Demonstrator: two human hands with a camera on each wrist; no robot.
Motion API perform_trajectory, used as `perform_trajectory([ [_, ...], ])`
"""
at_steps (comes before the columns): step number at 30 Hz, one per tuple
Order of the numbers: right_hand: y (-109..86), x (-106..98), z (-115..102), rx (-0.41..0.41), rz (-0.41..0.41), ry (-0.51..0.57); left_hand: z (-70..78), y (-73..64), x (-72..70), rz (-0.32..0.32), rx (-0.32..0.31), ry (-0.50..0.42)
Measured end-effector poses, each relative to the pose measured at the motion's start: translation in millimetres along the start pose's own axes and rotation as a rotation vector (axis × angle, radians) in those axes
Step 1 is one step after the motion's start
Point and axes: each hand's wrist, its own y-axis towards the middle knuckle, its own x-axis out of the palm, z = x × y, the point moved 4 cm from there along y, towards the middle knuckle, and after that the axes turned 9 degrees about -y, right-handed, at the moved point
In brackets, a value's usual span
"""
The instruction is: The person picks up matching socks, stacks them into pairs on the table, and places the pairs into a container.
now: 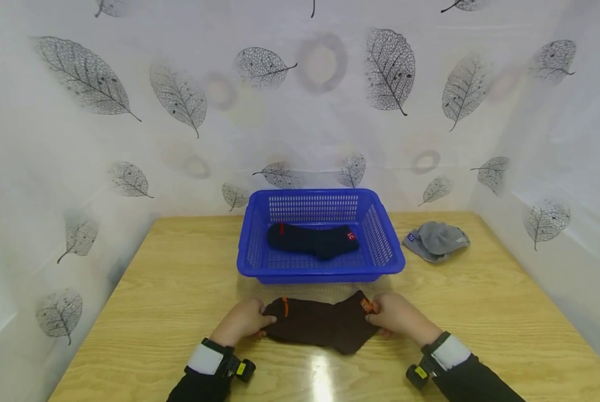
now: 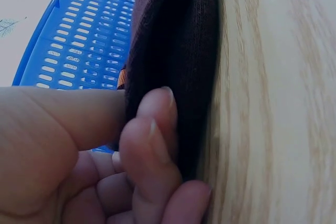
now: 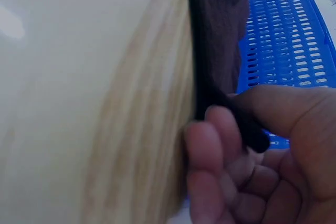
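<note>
A dark brown sock (image 1: 312, 324) with orange marks stretches sideways in front of the basket, just over the wooden table. My left hand (image 1: 247, 319) pinches its left end; in the left wrist view the thumb (image 2: 89, 114) lies on one side of the cloth and the fingers on the other. At the opposite end my right hand (image 1: 396, 317) pinches the sock near its orange patch. The right wrist view shows a dark fold of the sock (image 3: 218, 35) between thumb and fingers.
Behind the sock stands a blue plastic basket (image 1: 325, 272) holding a dark sock (image 1: 310, 240) with red marks. A grey cap (image 1: 437, 241) lies right of the basket on the wooden table (image 1: 179, 262). A leaf-patterned white sheet (image 1: 300, 123) hangs behind the table.
</note>
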Motion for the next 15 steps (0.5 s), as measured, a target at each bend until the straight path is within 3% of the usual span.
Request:
perform_trajectory([
  [5,-0.5,-6.1,4.0,-0.004,0.061,-0.127,-5.5,1.0,-6.1,0.085,0.033,0.057],
  [11,1.0,-8.5,10.9,-0.009,0.026,-0.081,-3.4,1.2,-11.3,0.107,0.054,0.072],
  [15,2.2,-14.9,10.1,-0.053,0.021,-0.054,1.8,-2.4,-17.5,0.161,0.094,0.07],
])
